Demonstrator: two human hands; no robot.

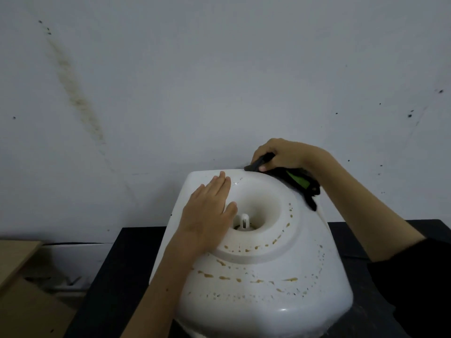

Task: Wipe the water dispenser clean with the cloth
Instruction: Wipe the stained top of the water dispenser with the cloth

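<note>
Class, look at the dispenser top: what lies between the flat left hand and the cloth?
In the head view, the round white bottle well lies between the left hand and the cloth.

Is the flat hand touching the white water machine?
Touching. The head view shows the left hand lying flat on top of the water dispenser, beside its middle hole, with no gap underneath.

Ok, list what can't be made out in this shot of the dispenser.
Head view only:
- Water dispenser front and taps: cut off by the bottom edge.
- Cloth: mostly hidden by the right hand and the dispenser's rear corner.
- Surface beneath the left hand: covered by the palm.
- Table: largely hidden by the dispenser.
</note>
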